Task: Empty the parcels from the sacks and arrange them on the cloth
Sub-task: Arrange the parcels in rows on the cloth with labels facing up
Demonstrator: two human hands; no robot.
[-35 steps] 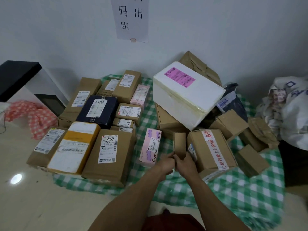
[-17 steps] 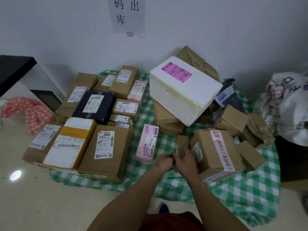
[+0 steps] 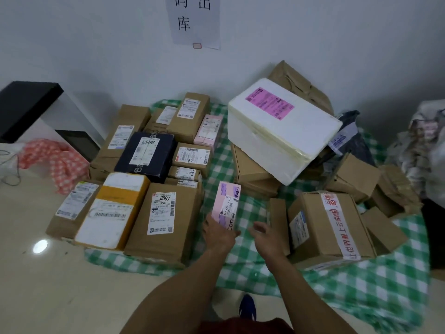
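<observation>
The pink box (image 3: 228,203) is the thing I'm working with, just below the middle of the frame over the green checked cloth (image 3: 361,288). My left grip (image 3: 218,235) is wrapped round its near end, with the thumb on the left edge and the fingers curled under the right corner. From that hold the box runs straight up the frame, its long axis leaning slightly right. All its length therefore lies beyond the grip, with nothing behind it. I can't tell whether the far end rests on the cloth or has lifted clear.

My right grip (image 3: 267,237) hangs just to the right of the box, apart from it. Its fingers are spread loosely and hold nothing. It is the farther of the two from the box, so the left does the steering.

To the left stands the brown carton labelled 2097 (image 3: 187,227), the near corner of the tidy rows. To the right is a small upright brown box (image 3: 278,218), with the taped carton (image 3: 320,237) behind it. The open strip of cloth between them runs the same way as the pink box.

I judge the next move to be a sideways slide toward the 2097 carton. The long axis should stay parallel to that carton's edge. The far end is the part likeliest to swing wide.
</observation>
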